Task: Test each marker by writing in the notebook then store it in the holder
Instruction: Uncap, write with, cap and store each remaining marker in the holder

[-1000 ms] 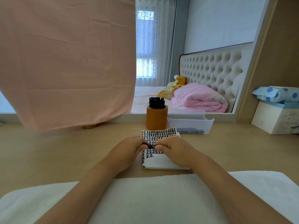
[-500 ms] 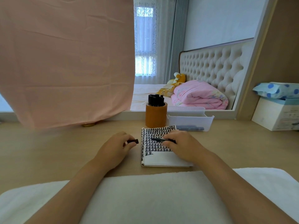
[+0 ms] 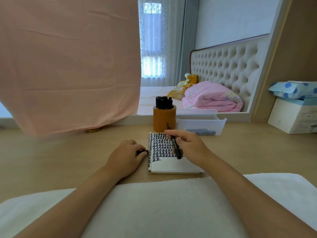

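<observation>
A small notebook (image 3: 171, 166) lies open on the wooden desk, its page covered with rows of black marks down to a white lower strip. My right hand (image 3: 190, 148) grips a black marker (image 3: 175, 146) over the page, the marker slanting away from me. My left hand (image 3: 126, 156) rests on the desk just left of the notebook and pinches the marker's black cap (image 3: 143, 152). Behind the notebook stands an orange-brown cylindrical holder (image 3: 163, 120) with several black markers (image 3: 163, 102) upright in it.
A clear plastic tray (image 3: 200, 125) right of the holder holds dark markers. A white towel (image 3: 163, 206) lies under my forearms at the desk's near edge. A pink cloth (image 3: 68, 66) hangs at the left. Boxes (image 3: 293, 115) stand at the far right.
My hands pulled the cap off the marker and moved apart. The left hand went left with the cap; the right hand turned the marker over the page.
</observation>
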Motion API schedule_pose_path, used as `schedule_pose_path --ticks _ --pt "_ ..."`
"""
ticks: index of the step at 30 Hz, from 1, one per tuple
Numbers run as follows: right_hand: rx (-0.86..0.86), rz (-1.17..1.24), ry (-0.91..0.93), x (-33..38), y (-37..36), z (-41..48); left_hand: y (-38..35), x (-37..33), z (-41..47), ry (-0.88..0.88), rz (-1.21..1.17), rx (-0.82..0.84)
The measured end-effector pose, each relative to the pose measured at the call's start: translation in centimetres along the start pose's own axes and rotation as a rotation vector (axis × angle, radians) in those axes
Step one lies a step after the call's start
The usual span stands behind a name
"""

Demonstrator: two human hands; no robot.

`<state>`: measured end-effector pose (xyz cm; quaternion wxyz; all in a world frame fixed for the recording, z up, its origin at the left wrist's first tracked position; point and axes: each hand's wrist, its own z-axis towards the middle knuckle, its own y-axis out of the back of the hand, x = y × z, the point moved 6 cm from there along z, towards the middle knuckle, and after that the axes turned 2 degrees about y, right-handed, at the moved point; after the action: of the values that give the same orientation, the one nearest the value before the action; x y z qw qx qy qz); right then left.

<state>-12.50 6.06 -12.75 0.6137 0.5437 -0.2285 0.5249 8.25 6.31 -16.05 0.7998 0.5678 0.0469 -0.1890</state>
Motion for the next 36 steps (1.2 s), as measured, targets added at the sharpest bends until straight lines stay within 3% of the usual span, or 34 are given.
schedule_pose_path --ticks 6,11,19,36 --pt "-0.007 0.08 0.03 0.4 -0.1 -0.4 1.9 -1.5 -1.2 -0.139 -0.096 -0.025" --pt "0.026 0.192 -0.068 0.1 -1.3 -0.5 2.1 -3.4 -3.6 -0.285 -0.247 0.087" --pt "-0.018 -0.054 -0.083 -0.3 -1.7 -0.5 0.9 -3.3 -4.1 -0.319 -0.178 0.3" --pt "-0.002 -0.185 -0.008 -0.8 -2.1 -0.6 0.7 -3.1 -4.0 -0.288 -0.196 0.284"
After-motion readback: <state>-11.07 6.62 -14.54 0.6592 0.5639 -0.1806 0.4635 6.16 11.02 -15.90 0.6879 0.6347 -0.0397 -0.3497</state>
